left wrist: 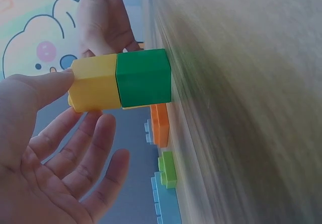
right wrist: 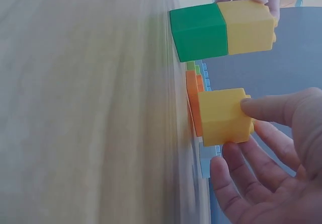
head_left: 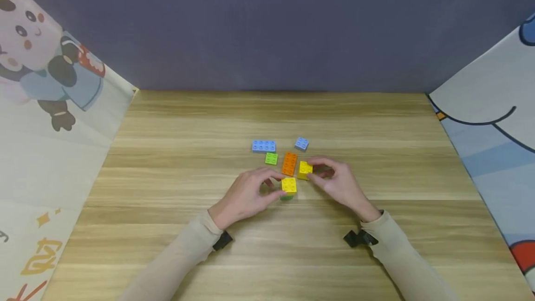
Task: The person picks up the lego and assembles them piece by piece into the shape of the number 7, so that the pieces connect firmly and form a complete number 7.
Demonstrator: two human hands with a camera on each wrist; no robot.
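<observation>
My left hand (head_left: 253,193) pinches a yellow brick (left wrist: 94,84) between thumb and fingers. That brick sits on top of a green brick (left wrist: 144,78), the two joined as a small upright stack on the table. To the right, my right hand (head_left: 339,181) pinches a second yellow brick (right wrist: 224,116) by its sides, close over the table. An orange brick (head_left: 289,164) with two rows of studs lies flat just left of this second yellow brick, behind the stack.
Behind the left hand lie a small lime-green brick (head_left: 271,158) and a long blue brick (head_left: 264,146). A small blue brick (head_left: 302,143) is beyond the orange one. The wooden table (head_left: 200,120) ends at a dark back wall (head_left: 267,31), with printed panels at both sides.
</observation>
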